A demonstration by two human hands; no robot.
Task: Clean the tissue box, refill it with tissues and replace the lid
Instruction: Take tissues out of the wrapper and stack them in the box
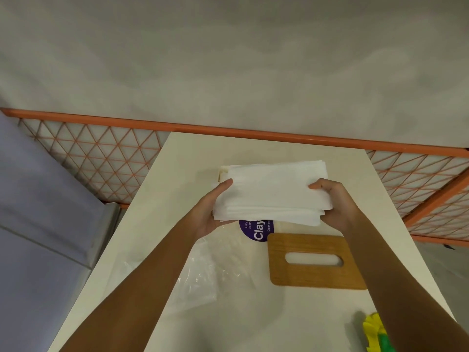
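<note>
tissue stack (271, 191), clasped by left grip (210, 212) and right grip (335, 201), hides most of the tissue box (222, 173).

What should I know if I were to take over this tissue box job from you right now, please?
Left hand: grips the left end of the tissue stack.
Right hand: grips its right end.
The stack is held above the table. The cream tissue box peeks out behind its far left corner.
The wooden lid lies flat on the table, off the box. The plastic wrapper and the yellow-green cloth also lie there.
Done: tissues unwrapped. I cannot tell whether the box is cleaned.
Left: lower the stack into the box, then replace the lid.
</note>
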